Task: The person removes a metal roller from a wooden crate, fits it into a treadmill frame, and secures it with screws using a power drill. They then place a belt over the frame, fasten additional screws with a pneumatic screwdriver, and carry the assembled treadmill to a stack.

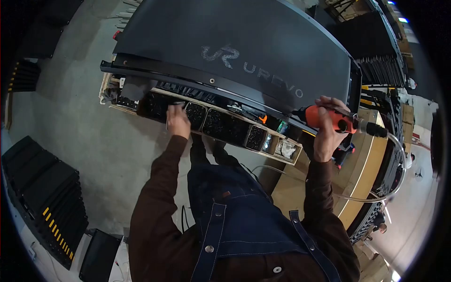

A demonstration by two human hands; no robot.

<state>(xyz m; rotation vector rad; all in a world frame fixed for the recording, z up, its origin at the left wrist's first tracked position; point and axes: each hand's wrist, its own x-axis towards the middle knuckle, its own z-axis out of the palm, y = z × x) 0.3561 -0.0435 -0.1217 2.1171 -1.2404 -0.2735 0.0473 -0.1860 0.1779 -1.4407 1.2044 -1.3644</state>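
My right hand (327, 129) is wrapped round a red and black air tool (336, 118) with a clear hose, at the right end of a large dark panel (235, 37) marked "UREVO". The tool's black tip lies close to the panel's near edge rail. My left hand (178, 121) is over the parts tray, its fingers drawn together near a small dark item; what they grip, if anything, is too small to make out. Below the panel runs a wooden parts tray (277, 156) with black bins (225, 126) of small dark parts. An orange-handled tool (263, 119) lies behind the bins.
Stacked black panels (44, 197) stand on the floor at the left. A wooden box or bench (347, 174) is at the right, with the clear hose (403, 164) looping over it. Racks of dark parts are at upper right. A person (381, 228) is far off at lower right.
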